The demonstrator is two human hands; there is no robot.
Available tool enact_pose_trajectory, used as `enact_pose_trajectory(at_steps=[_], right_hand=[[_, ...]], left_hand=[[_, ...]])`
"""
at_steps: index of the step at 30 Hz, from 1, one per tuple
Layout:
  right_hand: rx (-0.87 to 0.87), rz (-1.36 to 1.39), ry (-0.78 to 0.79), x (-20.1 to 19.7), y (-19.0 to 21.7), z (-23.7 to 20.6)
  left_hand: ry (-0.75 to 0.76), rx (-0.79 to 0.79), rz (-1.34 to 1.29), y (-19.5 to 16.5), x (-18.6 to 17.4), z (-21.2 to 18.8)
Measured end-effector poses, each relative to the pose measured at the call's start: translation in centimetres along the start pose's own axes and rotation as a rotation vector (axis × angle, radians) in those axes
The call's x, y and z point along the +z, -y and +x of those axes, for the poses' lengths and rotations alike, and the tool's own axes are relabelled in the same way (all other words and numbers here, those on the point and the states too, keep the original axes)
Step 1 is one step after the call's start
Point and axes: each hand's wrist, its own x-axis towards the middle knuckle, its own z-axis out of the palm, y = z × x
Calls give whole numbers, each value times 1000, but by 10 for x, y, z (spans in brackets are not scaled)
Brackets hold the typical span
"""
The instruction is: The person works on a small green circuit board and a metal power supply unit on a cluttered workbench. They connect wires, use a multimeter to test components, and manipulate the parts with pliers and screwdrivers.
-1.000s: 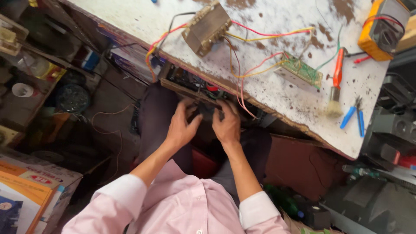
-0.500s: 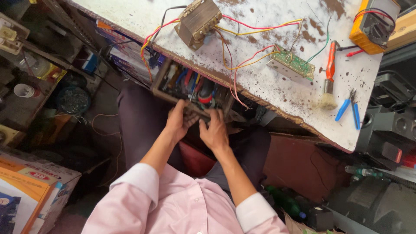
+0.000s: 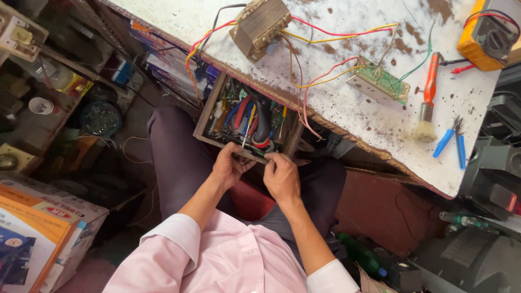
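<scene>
Wooden drawer (image 3: 213,111) pulled out from under the desk (image 3: 347,116), over the person's lap, packed with tools. Left hand (image 3: 228,165) and right hand (image 3: 281,176) both at the drawer's near front edge, fingers curled narrow onto the rim; can't tell if anything small is pinched. Hands close together, small gap between. Desk edge runs diagonally just above the drawer. On desk: transformer (image 3: 260,21) with red and yellow wires, green circuit board (image 3: 380,84), brush (image 3: 427,103), blue pliers (image 3: 453,144) near the right edge, orange multimeter (image 3: 485,35) at the corner. Cardboard box (image 3: 38,233) on floor, left. Room tight: knees below drawer, clutter either side.
</scene>
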Motion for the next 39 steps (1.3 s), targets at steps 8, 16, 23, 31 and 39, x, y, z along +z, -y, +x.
enact_pose_trajectory(at_steps=[8, 16, 23, 31, 39], right_hand=[[-178, 110, 130, 38, 55, 80], [-67, -178, 144, 89, 67, 129], [305, 753, -168, 49, 12, 85], [804, 1689, -38, -68, -86, -49], [665, 1846, -300, -132, -90, -100]], left_hand=[[1, 16, 50, 0, -2, 6], [78, -30, -44, -1, 5, -3], [232, 37, -113, 4, 3, 5], [126, 100, -150, -14, 38, 28], [122, 129, -219, -57, 99, 115]])
